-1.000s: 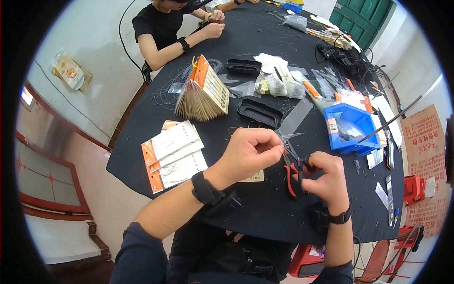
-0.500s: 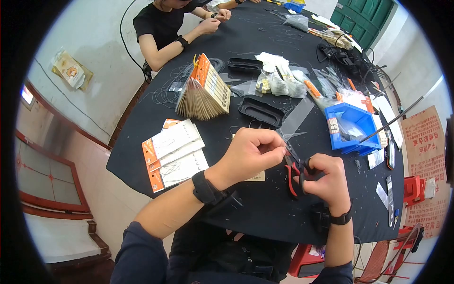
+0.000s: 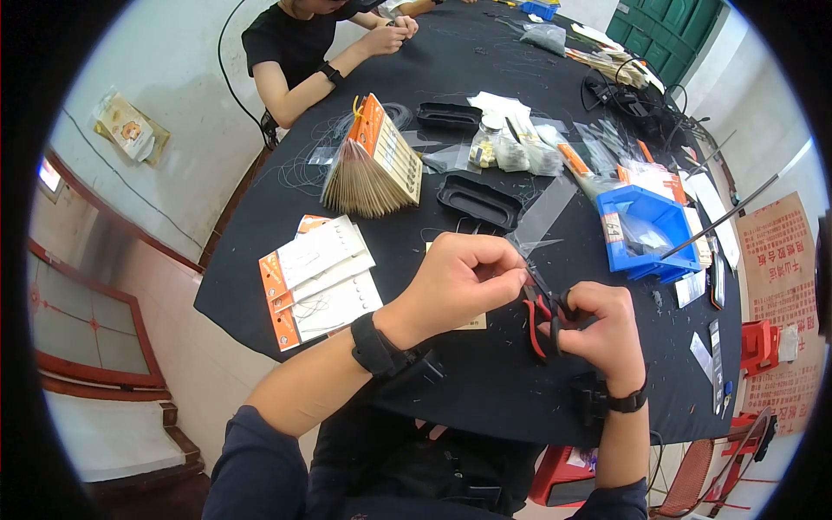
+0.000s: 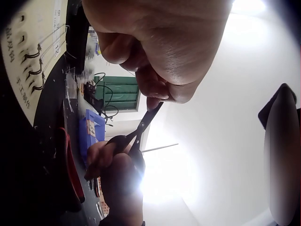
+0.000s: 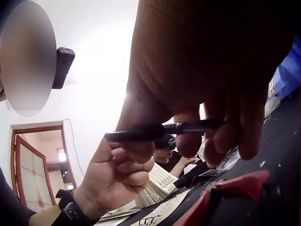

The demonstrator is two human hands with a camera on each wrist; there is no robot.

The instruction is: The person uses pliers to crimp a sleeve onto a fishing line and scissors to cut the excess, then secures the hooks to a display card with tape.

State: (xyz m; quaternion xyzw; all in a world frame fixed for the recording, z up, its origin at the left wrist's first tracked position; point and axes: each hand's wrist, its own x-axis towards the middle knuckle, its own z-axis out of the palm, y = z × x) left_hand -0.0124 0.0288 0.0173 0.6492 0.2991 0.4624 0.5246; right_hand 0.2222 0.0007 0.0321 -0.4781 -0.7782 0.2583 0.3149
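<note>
My left hand (image 3: 459,277) pinches something small between thumb and forefinger; the fingertips hide it, and I cannot tell what it is. Black-handled scissors (image 4: 141,127) are gripped in my right hand (image 3: 600,328), thumb and fingers in the handle loops. In the left wrist view their blades lie nearly together, tips right at the left fingertips. Below the hands, red-handled pliers (image 3: 534,329) rest on the black tablecloth. A cream card (image 4: 49,19) carrying fish hooks (image 4: 35,71) with line lies under my left hand, mostly covered by it in the head view.
Orange-and-white cards (image 3: 325,277) overlap at the left, before a fanned stack of cards (image 3: 373,173). Beyond my hands sit a black tray (image 3: 479,204) and a clear jar (image 3: 485,147). A blue bin (image 3: 646,234) with a rod across it stands right. Another person (image 3: 299,52) works across the table.
The scissors' blades stood spread near the left fingertips a second ago and now look closed together. My hands stay almost in place. The other person's hands shift slightly.
</note>
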